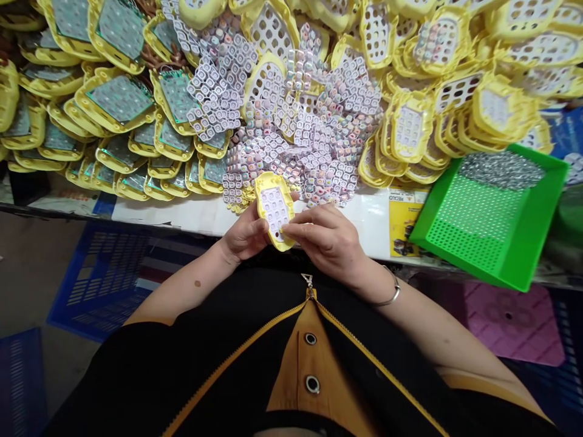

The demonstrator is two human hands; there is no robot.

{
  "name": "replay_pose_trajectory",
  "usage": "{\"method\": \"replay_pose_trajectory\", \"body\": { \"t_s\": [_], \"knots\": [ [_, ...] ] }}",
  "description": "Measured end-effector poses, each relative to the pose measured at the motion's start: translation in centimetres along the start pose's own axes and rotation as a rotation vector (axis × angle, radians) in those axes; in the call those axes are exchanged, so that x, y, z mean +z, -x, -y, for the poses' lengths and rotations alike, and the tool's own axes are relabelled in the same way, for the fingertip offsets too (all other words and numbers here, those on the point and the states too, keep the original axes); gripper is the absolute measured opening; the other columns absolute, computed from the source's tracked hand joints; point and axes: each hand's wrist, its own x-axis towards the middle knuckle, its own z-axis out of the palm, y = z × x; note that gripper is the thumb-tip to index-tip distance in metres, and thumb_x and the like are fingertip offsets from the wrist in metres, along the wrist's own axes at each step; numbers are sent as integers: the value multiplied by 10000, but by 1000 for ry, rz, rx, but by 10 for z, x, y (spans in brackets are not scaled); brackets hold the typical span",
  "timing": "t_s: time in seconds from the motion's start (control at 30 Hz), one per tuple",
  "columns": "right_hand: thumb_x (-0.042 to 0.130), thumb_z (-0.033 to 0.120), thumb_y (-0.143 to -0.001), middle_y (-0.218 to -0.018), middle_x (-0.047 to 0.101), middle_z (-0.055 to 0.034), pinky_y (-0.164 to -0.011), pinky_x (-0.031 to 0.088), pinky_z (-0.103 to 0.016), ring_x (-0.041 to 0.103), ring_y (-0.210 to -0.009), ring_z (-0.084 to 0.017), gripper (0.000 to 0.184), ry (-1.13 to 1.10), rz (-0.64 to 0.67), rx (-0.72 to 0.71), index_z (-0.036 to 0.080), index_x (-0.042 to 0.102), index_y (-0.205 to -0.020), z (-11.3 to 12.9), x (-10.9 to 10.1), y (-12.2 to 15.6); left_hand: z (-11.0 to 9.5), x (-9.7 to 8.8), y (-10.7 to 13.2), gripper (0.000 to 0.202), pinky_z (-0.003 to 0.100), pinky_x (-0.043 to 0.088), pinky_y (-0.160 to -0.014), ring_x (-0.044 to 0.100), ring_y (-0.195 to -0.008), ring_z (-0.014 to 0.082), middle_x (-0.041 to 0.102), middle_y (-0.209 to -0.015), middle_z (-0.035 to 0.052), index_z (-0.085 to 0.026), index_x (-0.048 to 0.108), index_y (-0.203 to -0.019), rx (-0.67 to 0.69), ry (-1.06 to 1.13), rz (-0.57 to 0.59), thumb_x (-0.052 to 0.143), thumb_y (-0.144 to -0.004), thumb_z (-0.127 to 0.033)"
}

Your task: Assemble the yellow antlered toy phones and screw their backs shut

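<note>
My left hand (248, 233) is closed around the left side of a yellow plastic shell (283, 241), tilted up over the table's front edge. A white keypad (275, 209) sits inside this shell, and one dark hole shows near its lower end. At the shell's lower right, my right hand (328, 235) has thumb and fingertips pinched together against the keypad; whatever may be between them is hidden. Just beyond both hands lies a heap of white keypads with coloured keys (291, 139). Some small yellow pieces (240, 200) are scattered by the left hand.
Yellow shells with green circuit boards (121, 100) are stacked at the left. More shells with white keypads (410, 127) pile up at the right. A green basket (523, 243) holding many small metal screws (501, 170) overhangs the front edge. Below the table stands a blue crate (86, 279).
</note>
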Motion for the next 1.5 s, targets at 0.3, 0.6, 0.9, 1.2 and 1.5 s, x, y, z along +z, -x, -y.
{"method": "replay_pose_trajectory", "body": {
  "t_s": [0.3, 0.6, 0.9, 1.2, 1.5],
  "knots": [
    [593, 112, -914, -815, 723, -34, -658, 506, -295, 647, -739, -149, 158, -8, -51, -71, 231, 672, -982, -2, 3, -2, 1, 4, -3, 929, 402, 500, -1043, 535, -1337, 360, 589, -1431, 131, -225, 583, -1349, 30, 15, 27, 889, -547, -582],
    [598, 285, -941, -999, 717, -90, -801, 546, -374, 655, -944, -213, 195, -41, 123, -104, 215, 632, -1120, 3, -8, 0, -3, 4, -1, 1003, 445, 507, -1040, 530, -1339, 381, 625, -1389, 118, -252, 544, -1387, 36, -4, -4, 861, -530, -665],
    [620, 283, -926, -1033, 733, -103, -839, 506, -413, 652, -958, -242, 307, 195, 119, -102, 203, 597, -1222, 11, -1, 8, -5, 11, -3, 1016, 458, 526, -1002, 574, -1297, 385, 535, -1494, 100, -329, 492, -1419, 91, -34, -62, 899, -520, -571],
    [710, 420, -863, -1132, 704, -148, -862, 523, -447, 655, -1044, -278, 483, 115, -31, -40, 202, 578, -1273, 5, -8, 12, -8, 18, -5, 1010, 431, 520, -1013, 539, -1326, 368, 571, -1449, 119, -277, 482, -1423, 144, -4, -6, 864, -552, -616],
    [677, 198, -889, -1114, 766, -60, -962, 505, -419, 677, -1065, -211, 367, 208, -72, -100, 263, 622, -1246, 3, -2, 17, -6, 27, -15, 1051, 446, 456, -1106, 443, -1412, 373, 610, -1397, 92, -281, 517, -1395, 61, -8, -20, 884, -485, -659]
  ]
}}
